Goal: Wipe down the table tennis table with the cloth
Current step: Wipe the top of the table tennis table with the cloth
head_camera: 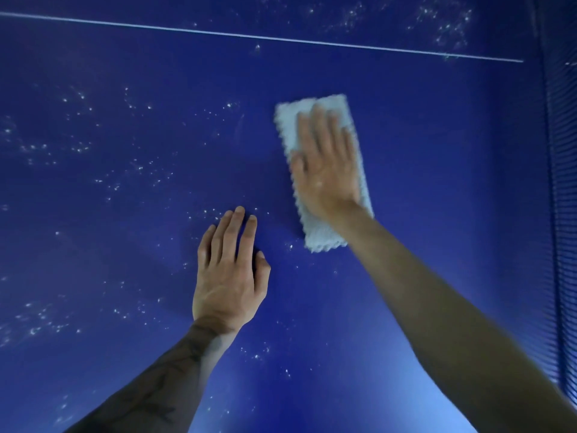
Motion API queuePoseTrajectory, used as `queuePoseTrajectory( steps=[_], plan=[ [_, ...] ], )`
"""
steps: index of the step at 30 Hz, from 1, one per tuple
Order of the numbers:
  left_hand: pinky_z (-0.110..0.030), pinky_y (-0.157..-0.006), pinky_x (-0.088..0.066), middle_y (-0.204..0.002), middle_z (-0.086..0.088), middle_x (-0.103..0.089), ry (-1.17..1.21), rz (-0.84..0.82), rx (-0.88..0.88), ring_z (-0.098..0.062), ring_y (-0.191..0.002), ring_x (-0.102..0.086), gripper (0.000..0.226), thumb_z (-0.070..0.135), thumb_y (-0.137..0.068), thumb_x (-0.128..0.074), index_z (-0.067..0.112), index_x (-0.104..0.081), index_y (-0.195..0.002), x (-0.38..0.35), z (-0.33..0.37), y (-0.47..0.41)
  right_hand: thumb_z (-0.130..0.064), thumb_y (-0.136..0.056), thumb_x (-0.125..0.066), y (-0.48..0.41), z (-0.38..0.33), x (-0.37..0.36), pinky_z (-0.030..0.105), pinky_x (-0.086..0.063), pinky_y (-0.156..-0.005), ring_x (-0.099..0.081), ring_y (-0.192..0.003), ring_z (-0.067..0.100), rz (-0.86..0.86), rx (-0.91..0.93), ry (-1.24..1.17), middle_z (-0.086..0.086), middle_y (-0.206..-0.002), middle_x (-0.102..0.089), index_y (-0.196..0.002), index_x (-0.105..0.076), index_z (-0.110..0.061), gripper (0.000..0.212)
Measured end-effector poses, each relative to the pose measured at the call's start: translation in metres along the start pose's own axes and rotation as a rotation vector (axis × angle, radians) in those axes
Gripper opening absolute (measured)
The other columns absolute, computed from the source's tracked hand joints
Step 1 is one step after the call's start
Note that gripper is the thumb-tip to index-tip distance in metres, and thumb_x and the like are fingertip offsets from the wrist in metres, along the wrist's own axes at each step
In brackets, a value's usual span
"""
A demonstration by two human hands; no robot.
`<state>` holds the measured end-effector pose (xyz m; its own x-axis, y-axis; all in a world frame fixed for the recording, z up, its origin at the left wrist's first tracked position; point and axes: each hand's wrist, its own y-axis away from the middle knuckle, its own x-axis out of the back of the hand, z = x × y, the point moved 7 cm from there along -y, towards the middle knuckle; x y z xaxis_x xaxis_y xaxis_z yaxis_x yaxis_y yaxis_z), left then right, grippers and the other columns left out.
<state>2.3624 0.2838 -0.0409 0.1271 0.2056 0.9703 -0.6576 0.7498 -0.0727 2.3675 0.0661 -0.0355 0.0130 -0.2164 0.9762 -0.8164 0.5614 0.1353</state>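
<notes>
The right hand (pixel 327 170) lies flat on the folded pale cloth (pixel 321 235), fingers straight and close together, palm pressing down rather than gripping. Holding it this way spreads pressure over the whole length of the cloth, so a wide strip of the blue tabletop (pixel 437 120) is covered at each pass. The cloth sits right of centre, near the ribbed net (pixel 562 182) at the right edge and well below the white line (pixel 281 39). The hand and cloth look blurred, which suggests a wiping stroke.

The left hand (pixel 229 276) rests open on the bare surface just beside the cloth, fingers straight and holding nothing. It most likely props the person as they lean over the table.

Pale specks (pixel 78 148) are scattered over the left side and beyond the line, while the patch around the cloth looks cleaner. By that, the job seems partly done, with the left area and the far strip not yet wiped.
</notes>
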Motion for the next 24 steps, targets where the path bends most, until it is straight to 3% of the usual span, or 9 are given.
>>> queuePoseTrajectory(
  steps=[2,4,9,12,16,18,24],
  plan=[
    [-0.051,-0.127,-0.026,-0.162,-0.018,-0.043,-0.002,0.003,0.001,-0.036,-0.150,-0.040,0.053,0.023,-0.102,-0.047,0.000,-0.051,-0.150,0.001,0.000,-0.001,-0.041,-0.112,-0.022,0.039,-0.026,-0.012,0.051,-0.008,-0.134,-0.003,-0.166,0.031,-0.022,0.215,0.050,0.009,-0.179,-0.007,-0.171,-0.014,-0.018,0.064],
    [-0.052,-0.126,-0.027,-0.161,-0.019,-0.043,-0.004,0.004,0.001,-0.036,-0.150,-0.040,0.053,0.023,-0.103,-0.046,0.000,-0.051,-0.150,0.001,0.000,-0.001,-0.041,-0.112,-0.028,0.071,-0.014,-0.016,0.050,-0.010,-0.134,-0.007,-0.166,0.029,-0.024,0.299,0.063,0.008,-0.179,-0.012,-0.170,-0.019,-0.019,0.063],
    [-0.052,-0.127,-0.026,-0.162,-0.019,-0.043,0.002,0.006,0.006,-0.035,-0.151,-0.039,0.053,0.024,-0.103,-0.045,0.002,-0.049,-0.151,0.001,0.000,-0.001,-0.045,-0.109,-0.019,0.055,0.072,0.002,0.049,-0.007,-0.134,-0.003,-0.166,0.028,0.004,-0.114,0.023,0.007,-0.179,-0.008,-0.171,-0.014,-0.020,0.067],
    [-0.051,-0.128,-0.025,-0.162,-0.018,-0.043,0.007,0.012,0.003,-0.035,-0.151,-0.039,0.053,0.025,-0.104,-0.044,0.002,-0.049,-0.151,0.000,0.000,0.000,-0.044,-0.109,-0.020,0.036,0.048,0.002,0.050,-0.005,-0.134,-0.003,-0.166,0.031,0.043,-0.214,-0.018,0.010,-0.179,-0.006,-0.171,-0.011,-0.019,0.068],
    [-0.049,-0.129,-0.022,-0.162,-0.019,-0.043,0.010,0.031,-0.012,-0.035,-0.152,-0.038,0.054,0.024,-0.103,-0.044,0.001,-0.048,-0.152,-0.001,-0.001,0.001,-0.042,-0.111,-0.023,0.076,-0.026,-0.020,0.051,-0.007,-0.134,-0.004,-0.166,0.030,0.022,0.086,0.011,0.009,-0.179,-0.008,-0.171,-0.016,-0.018,0.065],
    [-0.048,-0.129,-0.021,-0.163,-0.018,-0.041,0.010,0.026,-0.009,-0.034,-0.153,-0.036,0.055,0.025,-0.103,-0.044,0.002,-0.046,-0.153,-0.001,-0.001,0.001,-0.041,-0.112,-0.029,0.108,-0.023,-0.025,0.051,-0.011,-0.134,-0.006,-0.166,0.030,0.005,0.185,0.028,0.009,-0.179,-0.011,-0.170,-0.020,-0.018,0.063],
    [-0.050,-0.128,-0.024,-0.163,-0.017,-0.041,0.030,0.009,0.002,-0.034,-0.153,-0.036,0.055,0.025,-0.104,-0.042,0.003,-0.045,-0.153,-0.001,0.000,0.002,-0.043,-0.111,-0.023,0.090,0.049,-0.006,0.049,-0.008,-0.134,-0.007,-0.165,0.030,0.062,-0.206,-0.005,0.009,-0.178,-0.011,-0.171,-0.016,-0.019,0.064]
  ],
)
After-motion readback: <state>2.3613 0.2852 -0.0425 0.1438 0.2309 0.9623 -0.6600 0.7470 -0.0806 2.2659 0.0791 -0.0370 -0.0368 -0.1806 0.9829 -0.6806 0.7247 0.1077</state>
